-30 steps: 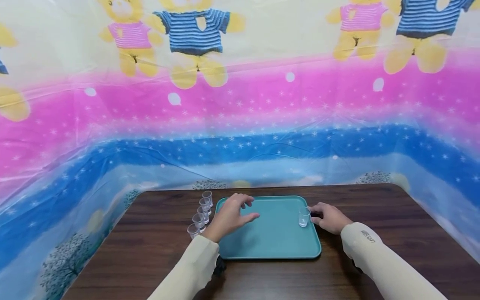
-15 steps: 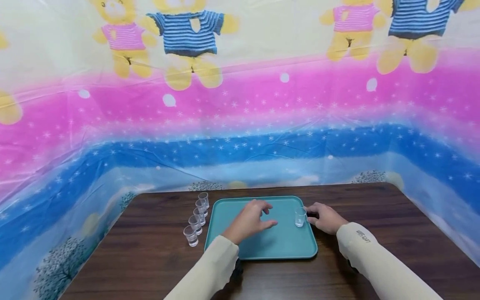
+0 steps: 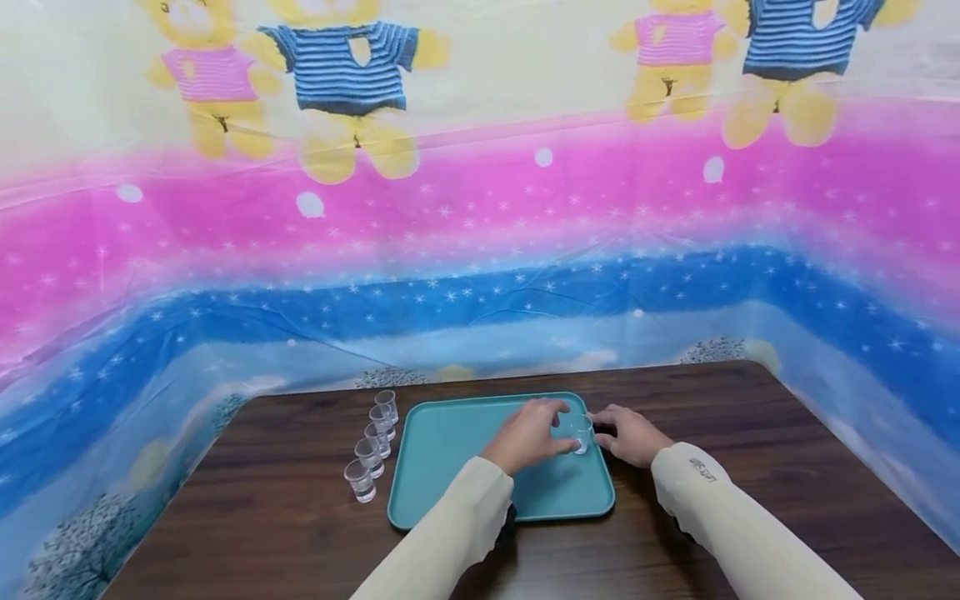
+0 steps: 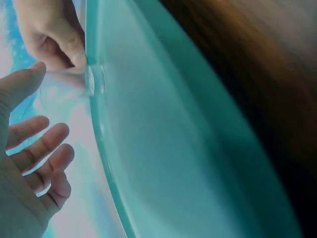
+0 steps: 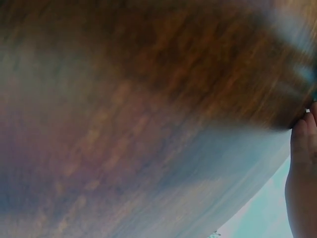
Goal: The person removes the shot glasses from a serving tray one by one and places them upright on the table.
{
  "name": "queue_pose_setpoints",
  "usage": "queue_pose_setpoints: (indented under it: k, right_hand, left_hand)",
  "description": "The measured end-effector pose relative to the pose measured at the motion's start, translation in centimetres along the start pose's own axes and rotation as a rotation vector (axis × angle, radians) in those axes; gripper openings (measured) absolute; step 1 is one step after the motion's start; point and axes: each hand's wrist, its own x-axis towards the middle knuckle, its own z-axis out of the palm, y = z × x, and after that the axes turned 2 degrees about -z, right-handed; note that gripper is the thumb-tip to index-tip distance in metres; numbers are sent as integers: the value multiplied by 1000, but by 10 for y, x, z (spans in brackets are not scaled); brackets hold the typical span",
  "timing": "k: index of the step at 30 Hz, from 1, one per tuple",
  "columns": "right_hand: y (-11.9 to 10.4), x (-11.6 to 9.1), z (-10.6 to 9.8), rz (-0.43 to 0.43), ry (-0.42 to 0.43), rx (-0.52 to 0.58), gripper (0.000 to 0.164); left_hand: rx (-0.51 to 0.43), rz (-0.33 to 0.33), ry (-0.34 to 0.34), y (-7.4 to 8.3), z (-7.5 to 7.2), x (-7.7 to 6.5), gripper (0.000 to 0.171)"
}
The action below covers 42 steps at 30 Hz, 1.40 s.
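A clear shot glass (image 3: 581, 433) stands upright at the right end of the turquoise tray (image 3: 442, 450). My left hand (image 3: 528, 433) is above the tray, just left of that glass, with thumb and fingers spread and nothing held. In the left wrist view, the left hand's (image 4: 29, 153) fingers are apart, the thumb close to the glass (image 4: 74, 82). My right hand (image 3: 630, 435) is at the tray's right edge, its bent fingertips against or right beside the glass's right side; whether they pinch it is not visible. The right wrist view catches only part of the right hand (image 5: 303, 173).
Several more clear shot glasses (image 3: 369, 457) stand in a row on the dark wooden table (image 3: 285, 500), left of the tray. Behind the table hangs a patterned cloth (image 3: 480, 208) with printed bears.
My left hand has moved right across the tray, from its left side to near the shot glass. The right hand stays beside the glass. The head view has shifted slightly.
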Motion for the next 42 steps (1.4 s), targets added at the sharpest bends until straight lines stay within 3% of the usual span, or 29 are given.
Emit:
queue_pose_setpoints:
  k: [11,22,27,35,42]
  right_hand:
    - [1,-1,-1,-3,2,19,40]
    - [-3,2,2,-13,4,30,41]
    - [-1,-2,0,6,8,31,42]
    - [3,-6,-1,-18,6,47,43]
    - [2,-1,3,-21,8,49,43]
  left_hand:
    - [108,53,-2,12,4,12,34]
    - [12,58,-33,5,-8,6,30]
    - [-25,61,0,-4,-21,-4,28]
    - [-59,18,39,-36,-46,-32,24]
    - [-28,25,70,-59,-65,-59,20]
